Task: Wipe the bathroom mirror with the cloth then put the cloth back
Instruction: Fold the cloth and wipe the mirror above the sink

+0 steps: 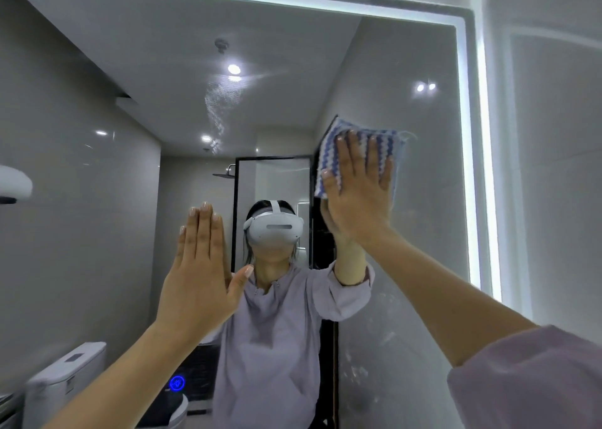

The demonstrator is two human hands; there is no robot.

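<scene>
Mirror: the bathroom mirror (407, 70) fills nearly all of your view, edged along its top and right side by a lit white strip (464, 135).
Cloth: the blue-and-white striped cloth (355, 148) lies flat against the mirror's glass, in its right half, well inside the lit strip; a frayed corner sticks out toward that strip.
Right hand: your right hand (358, 194) presses the cloth onto the mirror with an open palm, fingers spread and pointing up, not curled round the fabric; your palm covers the cloth's lower part.
Left hand: your left hand (198, 275) is raised flat before the mirror's lower middle, fingers together and straight, thumb out to the side, holding nothing. You cannot tell whether it touches the glass.
Sleeve: your lilac sleeve (527, 379) shows at the mirror's lower right, pushed up off the forearm.
Marks: pale smears (374, 347) show on the mirror below the cloth, and a streak of droplets (216, 115) sits up and to the left of it.
Reflection: the mirror shows a toilet (62, 383) at its lower left corner.
</scene>
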